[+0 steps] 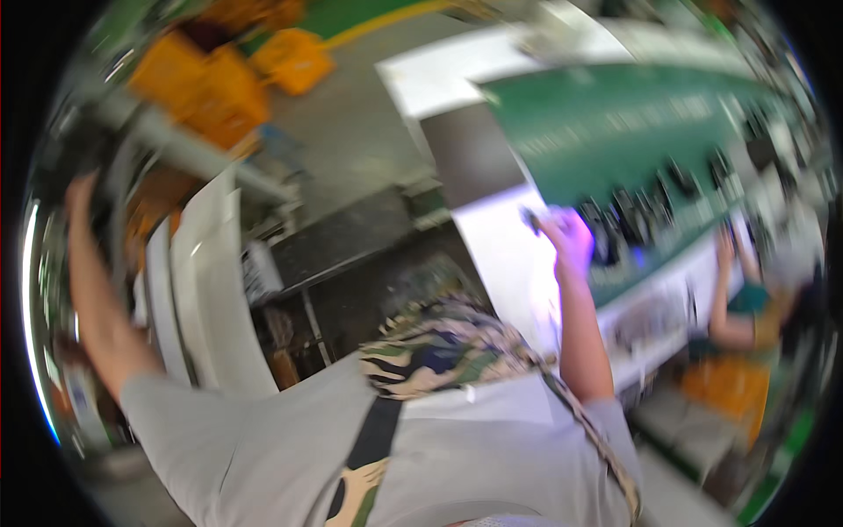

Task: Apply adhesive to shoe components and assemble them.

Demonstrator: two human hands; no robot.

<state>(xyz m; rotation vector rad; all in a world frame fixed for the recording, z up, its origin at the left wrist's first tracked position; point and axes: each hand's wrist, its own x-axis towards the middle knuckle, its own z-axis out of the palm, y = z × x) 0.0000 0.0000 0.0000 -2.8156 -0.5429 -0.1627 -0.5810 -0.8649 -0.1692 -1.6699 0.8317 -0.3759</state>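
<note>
At the bottom of the frame, a soft grey shirt (492, 439) fills the view, crossed by bunched, wrinkled camouflage cloth (448, 347) with a matching strap. Just left of centre stands a pale, smooth, gently bowed panel (209, 272). The right hand (572, 241), right of centre and tinted by violet light, pinches a small greyish piece (529, 220) at its fingertips, above a glossy white tabletop (509, 263); blur hides the piece's exact shape. The left hand (83, 189) reaches to the far left edge, too smeared to tell whether it is open or gripping. Beyond the tabletop lie a flat, dark rectangle (472, 154) and a smooth green surface (544, 105), carrying a row of chunky black objects (628, 215). At the right edge, a co-worker's bent arm (733, 329) shows; orange crates (219, 101), apparently plastic, crowd the upper left.
</note>
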